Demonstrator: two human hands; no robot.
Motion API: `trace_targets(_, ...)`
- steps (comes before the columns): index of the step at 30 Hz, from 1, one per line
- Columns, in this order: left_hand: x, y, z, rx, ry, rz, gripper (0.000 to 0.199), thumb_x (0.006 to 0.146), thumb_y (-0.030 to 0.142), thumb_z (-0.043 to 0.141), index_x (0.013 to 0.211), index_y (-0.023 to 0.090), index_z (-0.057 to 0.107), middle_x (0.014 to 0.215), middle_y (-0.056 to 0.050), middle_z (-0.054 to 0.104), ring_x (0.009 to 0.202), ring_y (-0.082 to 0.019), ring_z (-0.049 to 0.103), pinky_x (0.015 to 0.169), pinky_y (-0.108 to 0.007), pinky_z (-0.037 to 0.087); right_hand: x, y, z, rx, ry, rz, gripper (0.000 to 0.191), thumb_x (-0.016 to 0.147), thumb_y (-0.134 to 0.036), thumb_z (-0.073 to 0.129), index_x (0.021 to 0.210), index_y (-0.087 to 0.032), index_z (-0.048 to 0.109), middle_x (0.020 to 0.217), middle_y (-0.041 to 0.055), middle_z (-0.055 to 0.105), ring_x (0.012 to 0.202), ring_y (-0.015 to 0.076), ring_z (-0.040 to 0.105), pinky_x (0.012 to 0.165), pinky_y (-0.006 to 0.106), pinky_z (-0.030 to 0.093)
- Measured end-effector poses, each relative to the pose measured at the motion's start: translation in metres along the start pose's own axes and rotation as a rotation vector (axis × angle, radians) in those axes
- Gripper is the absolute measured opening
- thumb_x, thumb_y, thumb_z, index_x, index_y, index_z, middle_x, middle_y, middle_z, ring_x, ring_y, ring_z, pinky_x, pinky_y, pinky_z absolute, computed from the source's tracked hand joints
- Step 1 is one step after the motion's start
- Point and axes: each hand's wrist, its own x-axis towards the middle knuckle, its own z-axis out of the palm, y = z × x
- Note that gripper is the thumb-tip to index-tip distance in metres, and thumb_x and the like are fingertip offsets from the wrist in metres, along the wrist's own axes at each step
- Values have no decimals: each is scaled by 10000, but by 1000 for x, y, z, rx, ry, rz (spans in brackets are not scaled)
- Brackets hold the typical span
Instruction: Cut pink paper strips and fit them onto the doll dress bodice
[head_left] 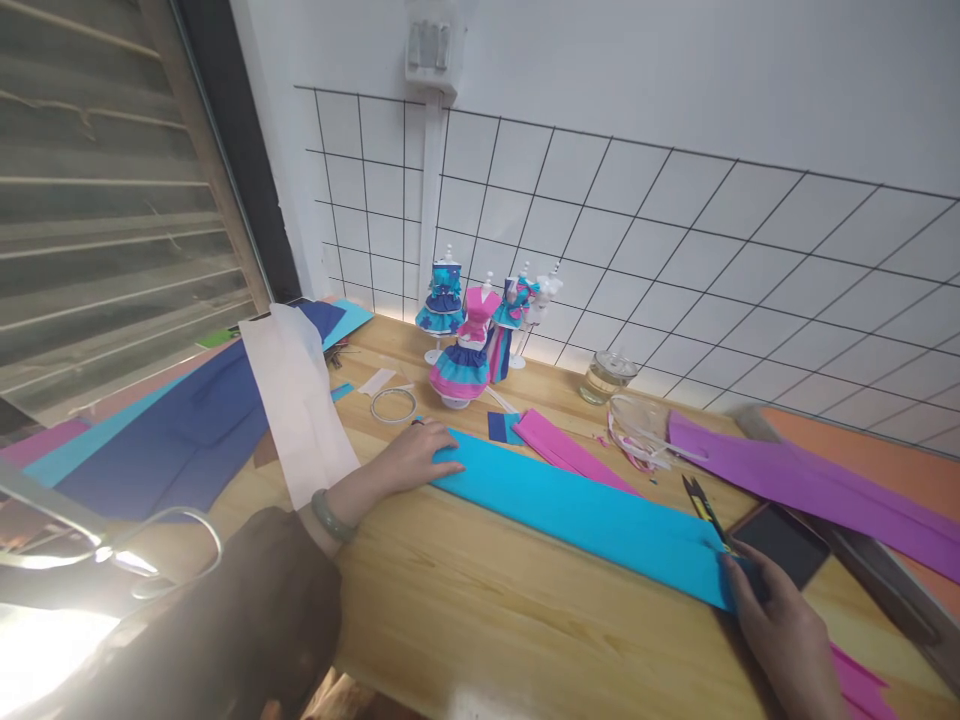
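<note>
A long strip of bright blue fabric [577, 510] stretches across the wooden table, slanting down to the right. My left hand [412, 458], wearing a bracelet at the wrist, has its fingers and thumb on the strip's left end. At the other end, my right hand [784, 625] pinches the corner with the thumb on top; its other fingers are partly hidden. Just behind that corner lie black-and-yellow thread snips [703, 503]. A pink fabric strip [570, 455] shows behind the blue one.
Small dress forms in doll dresses [463, 370] stand at the back near a glass jar [606, 378]. White fabric [296, 400] and dark blue fabric [180, 430] lie left. Purple fabric [795, 480] and a dark flat device [784, 540] are right. A metal ring [394, 391] rests behind my left hand.
</note>
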Motion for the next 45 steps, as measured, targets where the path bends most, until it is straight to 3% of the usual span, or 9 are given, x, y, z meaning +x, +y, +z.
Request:
trace_targets(5, 0, -5, 2, 61, -14, -34, 424, 777, 510, 551, 1057, 199, 613, 991, -68, 614, 962, -219, 536, 836, -326, 389, 1, -7, -5, 22, 66, -43, 498, 806, -456, 372, 1152, -153, 562, 1053, 154, 645, 985, 351, 600, 770, 431, 494)
trace_targets(12, 3, -10, 4, 104, -16, -8, 217, 830, 349, 526, 798, 179, 658, 787, -56, 600, 829, -195, 537, 757, -307, 396, 16, -9, -8, 10, 16, -40, 512, 818, -453, 333, 1197, -168, 527, 1073, 169, 629, 973, 341, 603, 752, 396, 485)
trace_targets(20, 12, -15, 5, 183, 233, -83, 289, 890, 209, 391, 1090, 181, 597, 1013, -90, 575, 990, -218, 492, 856, -357, 394, 40, -12, 1, -16, -60, 10, 540, 827, -452, 337, 1226, -134, 514, 915, 155, 656, 865, 316, 631, 714, 366, 463)
trace_targets(25, 11, -11, 6, 130, 273, -27, 332, 878, 262, 430, 1183, 188, 536, 1143, -101, 542, 1091, -237, 455, 925, -392, 374, 53, -14, 11, -109, -59, -14, 480, 835, -389, 350, 1188, -125, 540, 928, 157, 658, 848, 304, 627, 679, 368, 463)
trace_targets(28, 8, -5, 5, 86, 189, 54, 336, 869, 359, 458, 1140, 191, 566, 1125, -96, 555, 1097, -238, 457, 931, -382, 372, 52, -25, 13, -226, 57, -197, 423, 836, -339, 364, 1117, -109, 582, 1002, 176, 632, 935, 316, 592, 752, 412, 457)
trace_targets(31, 6, -2, 8, 37, 70, 115, 377, 831, 450, 504, 1107, 209, 593, 1113, -83, 570, 1100, -238, 462, 932, -370, 371, 36, -55, 13, -214, 152, -498, 376, 853, -323, 386, 1093, -113, 585, 1077, 179, 603, 1046, 310, 542, 861, 447, 429)
trace_targets(34, 4, -1, 12, 28, -18, 125, 428, 782, 510, 546, 1097, 226, 607, 1126, -78, 572, 1110, -245, 466, 944, -379, 358, 9, -92, 19, -123, -70, -902, 350, 851, -309, 450, 1151, -160, 551, 1136, 140, 596, 1058, 251, 550, 896, 396, 441)
trace_targets(36, 2, -2, 14, 43, -54, 117, 440, 765, 527, 559, 1088, 232, 614, 1142, -78, 564, 1111, -248, 470, 948, -383, 352, -6, -110, 25, -154, -147, -1052, 359, 863, -307, 445, 1183, -174, 539, 1142, 134, 605, 1060, 247, 555, 874, 395, 461)
trace_targets(45, -2, -2, 16, 76, -62, 97, 452, 750, 537, 571, 1096, 248, 604, 1192, -72, 545, 1135, -254, 468, 940, -378, 356, -4, -122, 38, -349, -113, -1083, 404, 771, -35, 392, 1089, -172, 601, 1062, 115, 650, 914, 241, 607, 702, 351, 524)
